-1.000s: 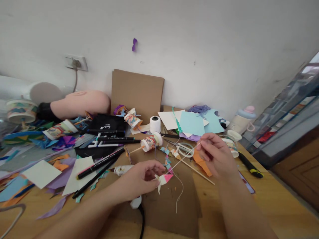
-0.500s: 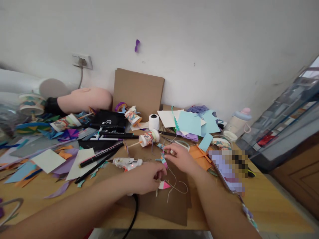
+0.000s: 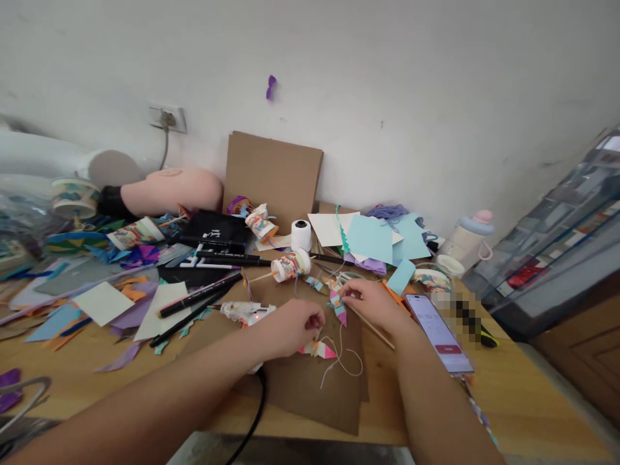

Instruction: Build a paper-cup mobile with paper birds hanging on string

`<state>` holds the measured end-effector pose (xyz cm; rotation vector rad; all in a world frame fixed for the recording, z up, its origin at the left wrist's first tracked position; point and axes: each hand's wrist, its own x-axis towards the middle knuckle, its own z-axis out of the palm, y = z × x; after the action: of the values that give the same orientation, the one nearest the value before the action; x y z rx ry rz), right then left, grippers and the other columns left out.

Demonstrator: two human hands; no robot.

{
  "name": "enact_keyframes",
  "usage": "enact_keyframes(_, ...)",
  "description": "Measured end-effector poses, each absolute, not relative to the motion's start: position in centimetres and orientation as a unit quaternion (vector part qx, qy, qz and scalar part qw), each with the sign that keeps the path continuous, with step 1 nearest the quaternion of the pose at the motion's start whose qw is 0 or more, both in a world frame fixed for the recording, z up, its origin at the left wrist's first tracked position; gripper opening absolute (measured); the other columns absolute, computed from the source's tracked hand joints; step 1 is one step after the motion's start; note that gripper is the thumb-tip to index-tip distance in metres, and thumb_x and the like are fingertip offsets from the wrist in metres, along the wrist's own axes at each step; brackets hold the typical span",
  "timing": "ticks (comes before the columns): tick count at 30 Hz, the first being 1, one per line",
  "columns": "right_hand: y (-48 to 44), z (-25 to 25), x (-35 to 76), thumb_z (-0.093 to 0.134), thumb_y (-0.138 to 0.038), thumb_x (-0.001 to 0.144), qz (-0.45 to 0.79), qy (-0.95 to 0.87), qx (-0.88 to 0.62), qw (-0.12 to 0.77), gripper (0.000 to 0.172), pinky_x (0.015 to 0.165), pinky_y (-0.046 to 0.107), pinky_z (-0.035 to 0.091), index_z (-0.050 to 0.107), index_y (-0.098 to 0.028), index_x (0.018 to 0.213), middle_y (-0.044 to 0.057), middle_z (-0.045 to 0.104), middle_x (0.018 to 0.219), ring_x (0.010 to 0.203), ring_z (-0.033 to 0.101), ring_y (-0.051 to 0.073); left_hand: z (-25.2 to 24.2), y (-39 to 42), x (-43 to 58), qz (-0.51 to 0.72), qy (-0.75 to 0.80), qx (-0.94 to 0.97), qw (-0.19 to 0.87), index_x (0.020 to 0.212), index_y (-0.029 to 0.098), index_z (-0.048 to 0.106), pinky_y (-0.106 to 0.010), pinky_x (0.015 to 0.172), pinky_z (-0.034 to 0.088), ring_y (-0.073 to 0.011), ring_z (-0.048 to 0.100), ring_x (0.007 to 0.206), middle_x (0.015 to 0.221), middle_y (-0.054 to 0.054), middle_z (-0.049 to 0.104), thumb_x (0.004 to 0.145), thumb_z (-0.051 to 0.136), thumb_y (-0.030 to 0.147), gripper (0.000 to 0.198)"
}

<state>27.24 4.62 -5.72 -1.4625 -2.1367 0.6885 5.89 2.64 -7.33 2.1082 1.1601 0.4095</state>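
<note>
My right hand (image 3: pixel 371 303) is closed, its fingertips pinching a small pink and blue folded paper piece (image 3: pixel 338 306) above the brown cardboard sheet (image 3: pixel 314 403). A thin white string (image 3: pixel 359 363) hangs below that piece and curls over the cardboard. Fingers bent together, my left hand (image 3: pixel 293 328) hovers just over a white and pink paper piece (image 3: pixel 325 350); what it pinches, possibly the string, is too small to make out. A wooden stick (image 3: pixel 372 328) lies beneath my right hand. The glue gun (image 3: pixel 247 312), with a lit red light, rests behind my left forearm.
Behind my hands are a decorated paper cup on a stick (image 3: pixel 291 265) and a white thread spool (image 3: pixel 301 236). Markers (image 3: pixel 198 297) and paper scraps crowd the left. Blue paper sheets (image 3: pixel 371 239), a phone (image 3: pixel 438 332) and a bottle (image 3: pixel 467 239) are on the right.
My right hand has moved right and slightly down with the pink and blue paper piece. The wooden stick now shows under it. My left hand has shifted slightly up.
</note>
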Motion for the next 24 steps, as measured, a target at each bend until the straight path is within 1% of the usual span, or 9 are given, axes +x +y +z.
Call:
enact_keyframes(4,4.8,-5.5,28.2,0.059,-0.006,0.076,0.225,-0.769,-0.548,0.239,0.022,0.071,0.031,0.045,0.072,-0.020,0.087,0.004,0.074,0.088,0.079,0.064,0.021,-4.8,5.0,2.4,0.206,0.505,0.800,0.250,0.093,0.024,0.073,-0.030,0.076,0.046,-0.0232,0.065,0.086,0.093,-0.003,0.075,0.079,0.057,0.029,0.022)
enact_keyframes(7,4.7,-5.2,28.3,0.049,-0.009,0.085,0.185,-0.757,-0.559,0.283,0.025,0.076,0.034,0.044,0.069,-0.020,0.095,0.008,0.072,0.096,0.086,0.063,0.022,-2.6,6.5,-0.7,0.216,0.568,0.778,0.158,0.094,0.022,0.074,-0.038,0.083,0.043,-0.0298,0.063,0.095,0.101,-0.009,0.074,0.083,0.051,0.031,0.027)
enact_keyframes(10,4.0,-4.9,27.6,0.052,-0.021,0.091,0.179,-0.770,-0.534,0.298,0.017,0.074,0.034,0.044,0.068,-0.021,0.096,0.007,0.070,0.097,0.085,0.061,0.022,-2.0,7.2,-1.7,0.184,0.591,0.781,0.083,0.072,0.021,0.074,-0.045,0.093,0.035,-0.0340,0.061,0.100,0.091,-0.011,0.075,0.079,0.055,0.027,0.021)
enact_keyframes(13,3.0,-5.0,26.2,0.067,-0.029,0.085,0.225,-0.815,-0.469,0.255,0.007,0.066,0.028,0.044,0.071,-0.023,0.085,0.001,0.070,0.085,0.073,0.060,0.017,-2.9,7.5,-1.0,0.152,0.590,0.792,0.036,0.062,0.022,0.071,-0.046,0.100,0.029,-0.0304,0.060,0.098,0.081,-0.008,0.075,0.079,0.056,0.024,0.023)
enact_keyframes(15,2.4,-5.2,25.3,0.073,-0.032,0.082,0.252,-0.839,-0.428,0.222,0.009,0.065,0.027,0.044,0.072,-0.023,0.085,-0.001,0.069,0.080,0.070,0.060,0.015,-3.7,7.8,-0.5,0.130,0.591,0.796,0.016,0.060,0.021,0.070,-0.048,0.102,0.028,-0.0281,0.061,0.094,0.076,-0.008,0.073,0.081,0.057,0.023,0.024)
enact_keyframes(17,2.1,-5.3,24.6,0.072,-0.033,0.083,0.265,-0.850,-0.407,0.203,0.013,0.067,0.027,0.043,0.072,-0.022,0.090,0.000,0.069,0.080,0.071,0.059,0.015,-4.3,8.3,-0.2,0.104,0.592,0.799,0.007,0.067,0.019,0.071,-0.050,0.103,0.032,-0.0263,0.063,0.093,0.080,-0.008,0.073,0.084,0.061,0.024,0.020)
enact_keyframes(19,2.0,-5.3,24.1,0.068,-0.033,0.086,0.269,-0.850,-0.408,0.196,0.015,0.067,0.027,0.043,0.071,-0.020,0.093,0.002,0.068,0.082,0.071,0.059,0.015,-4.7,8.8,-0.1,0.079,0.593,0.801,0.008,0.091,0.016,0.071,-0.049,0.098,0.043,-0.0244,0.064,0.096,0.098,-0.008,0.071,0.089,0.062,0.029,0.016)
enact_keyframes(22,2.0,-5.1,23.8,0.063,-0.032,0.089,0.267,-0.841,-0.427,0.199,0.016,0.067,0.027,0.042,0.071,-0.018,0.093,0.002,0.068,0.081,0.073,0.058,0.016,-5.1,9.3,-0.2,0.063,0.593,0.803,0.013,0.122,0.016,0.058,-0.044,0.087,0.055,-0.0226,0.064,0.103,0.122,-0.009,0.062,0.093,0.060,0.036,0.035)
enact_keyframes(24,2.0,-4.8,23.8,0.061,-0.030,0.090,0.266,-0.836,-0.435,0.201,0.015,0.068,0.028,0.041,0.071,-0.018,0.091,0.003,0.069,0.082,0.075,0.059,0.016,-5.3,9.6,-0.4,0.076,0.592,0.802,0.009,0.114,0.015,0.063,-0.045,0.088,0.054,-0.0225,0.065,0.099,0.114,-0.009,0.066,0.093,0.060,0.034,0.029)
